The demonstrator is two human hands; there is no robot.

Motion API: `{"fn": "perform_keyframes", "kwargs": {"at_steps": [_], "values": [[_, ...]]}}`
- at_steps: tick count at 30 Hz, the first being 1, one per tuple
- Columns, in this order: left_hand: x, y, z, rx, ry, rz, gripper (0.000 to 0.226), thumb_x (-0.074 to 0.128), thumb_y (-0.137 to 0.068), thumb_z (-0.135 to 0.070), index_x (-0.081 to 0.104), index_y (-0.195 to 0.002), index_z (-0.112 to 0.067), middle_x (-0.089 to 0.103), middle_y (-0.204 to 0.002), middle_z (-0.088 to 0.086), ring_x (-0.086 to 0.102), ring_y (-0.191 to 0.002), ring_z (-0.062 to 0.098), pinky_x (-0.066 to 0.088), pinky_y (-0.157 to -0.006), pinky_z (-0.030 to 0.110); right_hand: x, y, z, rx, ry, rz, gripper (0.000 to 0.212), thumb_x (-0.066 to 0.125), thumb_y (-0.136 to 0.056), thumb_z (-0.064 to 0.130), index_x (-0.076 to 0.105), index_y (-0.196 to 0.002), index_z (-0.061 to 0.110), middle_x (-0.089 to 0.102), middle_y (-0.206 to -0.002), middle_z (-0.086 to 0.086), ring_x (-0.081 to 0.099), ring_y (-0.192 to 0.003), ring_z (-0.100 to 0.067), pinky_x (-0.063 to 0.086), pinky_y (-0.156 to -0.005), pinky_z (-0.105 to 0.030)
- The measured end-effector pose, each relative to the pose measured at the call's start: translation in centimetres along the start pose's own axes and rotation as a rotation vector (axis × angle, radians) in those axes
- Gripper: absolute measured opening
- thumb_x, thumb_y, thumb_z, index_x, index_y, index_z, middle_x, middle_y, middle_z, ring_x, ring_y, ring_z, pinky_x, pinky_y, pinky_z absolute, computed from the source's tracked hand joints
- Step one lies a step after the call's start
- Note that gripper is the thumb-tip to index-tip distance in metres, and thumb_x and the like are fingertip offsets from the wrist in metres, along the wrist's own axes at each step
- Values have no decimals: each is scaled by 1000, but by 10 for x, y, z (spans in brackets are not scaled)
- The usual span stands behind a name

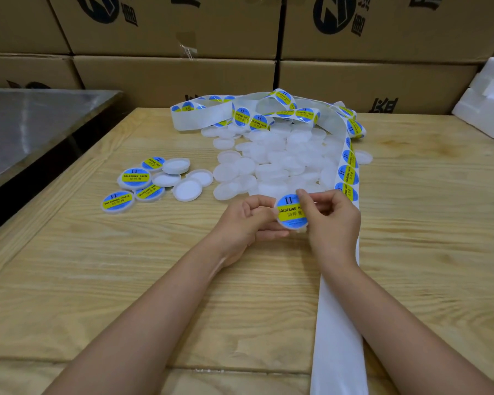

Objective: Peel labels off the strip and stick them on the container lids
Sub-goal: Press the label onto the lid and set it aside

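While held over the desk (126,266), lid (292,213): label up, print reading left-right.
Left grip (250,216): curled round lid.
Right grip (332,216): pinching lid.
Strip (337,323): lengthwise, desk's near edge toward far.

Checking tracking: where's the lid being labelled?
Head view, centre: the lid is held between the left hand and right hand, nearer than the bare lid pile, left of the label strip.

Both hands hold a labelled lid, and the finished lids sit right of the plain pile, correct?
No. In the head view the finished lids sit left of the plain pile. The left hand and right hand do hold a labelled lid.
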State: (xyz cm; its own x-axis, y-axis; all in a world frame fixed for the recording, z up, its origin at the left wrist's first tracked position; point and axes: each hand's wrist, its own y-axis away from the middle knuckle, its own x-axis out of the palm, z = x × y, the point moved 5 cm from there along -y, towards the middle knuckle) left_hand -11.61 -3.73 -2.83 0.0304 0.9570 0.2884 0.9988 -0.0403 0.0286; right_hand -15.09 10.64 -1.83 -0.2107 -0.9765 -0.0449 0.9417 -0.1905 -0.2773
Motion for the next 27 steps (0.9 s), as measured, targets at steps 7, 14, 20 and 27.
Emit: {"fn": "perform_keyframes", "kwargs": {"at_steps": [7, 14, 20, 27], "values": [[0, 3, -2, 77, -56, -1, 8, 52, -91, 2, 59, -94, -1, 72, -75, 9, 71, -74, 20, 58, -67, 29, 5, 1, -2, 1, 107, 37, 32, 77, -71, 41, 50, -73, 26, 52, -62, 10, 51, -54, 7, 38, -53, -7], [-7, 2, -4, 108, 18, -104, 11, 51, -91, 3, 59, -92, -3, 72, -69, 6, 70, -65, 15, 58, -60, 24, 15, 5, -2, -13, 131, 171, 40, 79, -69, 37, 52, -94, 20, 58, -82, 12, 51, -64, 12, 40, -59, -6], [-13, 1, -5, 67, 156, -139, 14, 46, -93, 1, 60, -98, -1, 73, -74, 6, 70, -66, 15, 56, -58, 22, 19, 8, 4, -86, 102, 275, 34, 77, -74, 25, 52, -97, 28, 60, -96, 1, 52, -69, 6, 43, -63, -8], [-12, 0, -3, -9, 205, -97, 19, 44, -94, -1, 62, -103, 1, 72, -81, 9, 70, -71, 18, 56, -57, 23, 10, 8, 7, -126, 26, 243, 20, 70, -83, 16, 57, -82, 31, 63, -74, 7, 67, -64, -12, 49, -62, -20]]}}
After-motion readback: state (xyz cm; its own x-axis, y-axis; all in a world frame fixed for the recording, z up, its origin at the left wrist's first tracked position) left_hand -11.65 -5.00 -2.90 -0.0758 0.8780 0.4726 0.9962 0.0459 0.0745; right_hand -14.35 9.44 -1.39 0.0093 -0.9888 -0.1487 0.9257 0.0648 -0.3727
